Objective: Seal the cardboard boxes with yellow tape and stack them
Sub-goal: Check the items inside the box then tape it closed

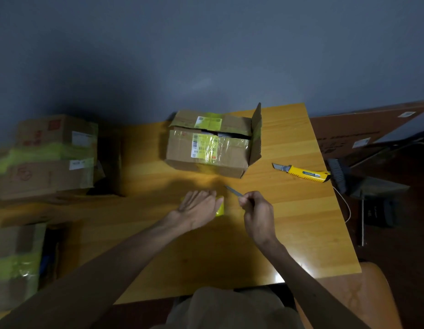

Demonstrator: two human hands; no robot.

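- Cardboard box (211, 143): unsealed, on the bench (289, 222), straight ahead of both hands, long axis left to right.
- Left hand (199, 207): open, fingers straight, over the yellow tape roll (220, 208).
- Right hand (256, 210): pinches a thin blade (233, 190) pointing toward the box.

Cardboard box (209, 148) mid-table, flap up; yellow tape (220, 208) in front
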